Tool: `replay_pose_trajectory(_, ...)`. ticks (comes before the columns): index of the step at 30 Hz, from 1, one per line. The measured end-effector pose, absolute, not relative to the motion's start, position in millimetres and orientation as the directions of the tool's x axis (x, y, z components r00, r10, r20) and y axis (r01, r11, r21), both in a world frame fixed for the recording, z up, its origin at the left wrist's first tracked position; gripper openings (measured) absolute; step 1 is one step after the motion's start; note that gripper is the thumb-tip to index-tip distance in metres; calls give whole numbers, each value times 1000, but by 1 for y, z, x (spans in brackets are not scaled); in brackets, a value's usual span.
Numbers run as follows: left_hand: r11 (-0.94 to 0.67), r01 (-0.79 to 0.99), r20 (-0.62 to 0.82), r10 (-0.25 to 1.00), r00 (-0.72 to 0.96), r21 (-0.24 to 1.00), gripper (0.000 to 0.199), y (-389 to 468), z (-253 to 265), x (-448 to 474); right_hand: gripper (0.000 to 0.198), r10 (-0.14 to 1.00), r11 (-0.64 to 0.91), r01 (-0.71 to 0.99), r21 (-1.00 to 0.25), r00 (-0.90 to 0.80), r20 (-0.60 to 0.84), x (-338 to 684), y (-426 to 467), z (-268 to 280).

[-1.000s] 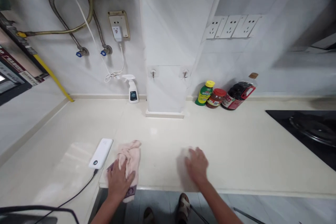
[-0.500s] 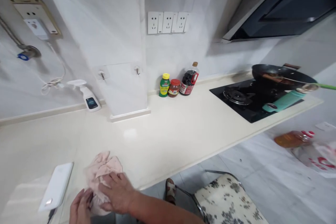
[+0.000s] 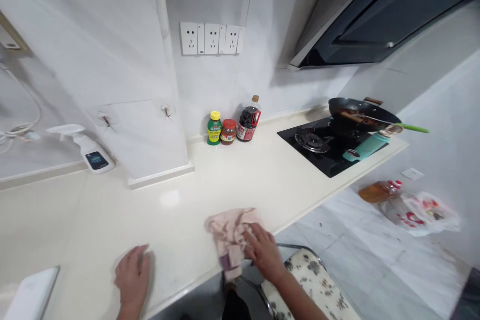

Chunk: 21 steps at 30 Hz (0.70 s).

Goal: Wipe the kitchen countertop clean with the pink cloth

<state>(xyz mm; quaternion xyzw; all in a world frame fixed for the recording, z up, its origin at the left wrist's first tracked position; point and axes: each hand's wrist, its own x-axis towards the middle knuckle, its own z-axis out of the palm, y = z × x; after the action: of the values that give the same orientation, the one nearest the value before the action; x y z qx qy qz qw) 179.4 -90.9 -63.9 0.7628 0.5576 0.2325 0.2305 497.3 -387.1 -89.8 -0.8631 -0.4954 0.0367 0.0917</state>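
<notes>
A crumpled pale pink cloth (image 3: 228,227) lies at the counter's front edge, with a corner hanging over it. My right hand (image 3: 264,252) grips the cloth's right side, its fingers bent onto the fabric. Farther left, my left hand (image 3: 133,275) rests on the cream countertop (image 3: 180,240), holding nothing. Its thumb stands a little apart from the fingers. In the lower left corner lies a white power bank (image 3: 33,292), partly out of view.
Along the wall stand a white spray bottle (image 3: 88,147), a green bottle (image 3: 214,130), a red-lidded jar (image 3: 228,132) and a dark sauce bottle (image 3: 249,122). The gas hob (image 3: 330,145) bears a wok (image 3: 360,110) and a teal object (image 3: 369,147). A floral chair (image 3: 311,285) stands below the edge.
My right hand has moved right along the counter with the cloth. My left hand has come off the cloth and lies apart. The view has shifted right.
</notes>
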Motion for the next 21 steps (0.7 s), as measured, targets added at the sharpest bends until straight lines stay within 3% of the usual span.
replay_pose_trajectory(3,-276,823,108,960,257,496,47,-89,-63,218,47,741,-656,744,-129,667,78,585,-410,-86)
replay_pose_trajectory(9,-388,901,159,919,361,193,52,-94,-58,273,57,529,-837,530,-136,848,47,680,-372,-77)
replay_pose_trajectory(12,-393,909,163,914,371,134,53,-97,-58,279,57,606,-786,602,-140,795,20,654,-330,-74)
replay_pose_trajectory(14,-388,911,174,915,364,136,54,-98,-60,279,55,778,-613,759,-221,628,0,612,-305,-72)
replay_pose_trajectory(17,-373,913,183,921,343,165,56,-95,-65,276,61,989,-123,916,-383,146,31,532,-272,-70)
replay_pose_trajectory(19,-364,910,185,925,331,196,59,-90,-72,272,68,987,159,905,-395,-135,87,484,-248,-67)
replay_pose_trajectory(21,-355,907,192,929,315,228,59,-85,-79,266,65,919,394,858,-330,-359,164,455,-221,-59)
